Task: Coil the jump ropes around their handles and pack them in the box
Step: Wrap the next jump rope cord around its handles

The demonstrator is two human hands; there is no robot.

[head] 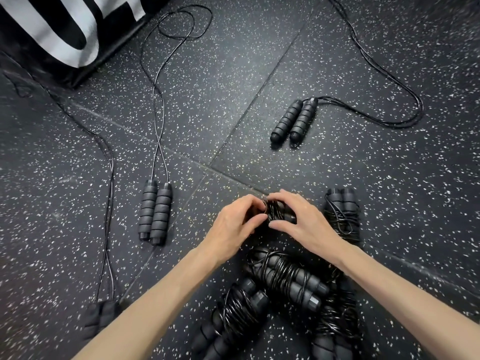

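Both hands hold one black jump rope bundle [274,211] just above the speckled floor, its cord wound round the paired handles. My left hand [237,220] grips its left side and my right hand [298,216] pinches the right side; most of the bundle is hidden by my fingers. Several coiled bundles lie near me: one [342,216] to the right, one [285,276] below my hands, one [233,318] at the bottom centre. Uncoiled ropes lie with handles together at the left [155,213], the far right [293,120] and the bottom left [100,318].
A black box or bag with large white lettering [65,29] stands at the top left. Loose cords [158,100] trail across the dark rubber floor tiles [233,74] toward the top of the view.
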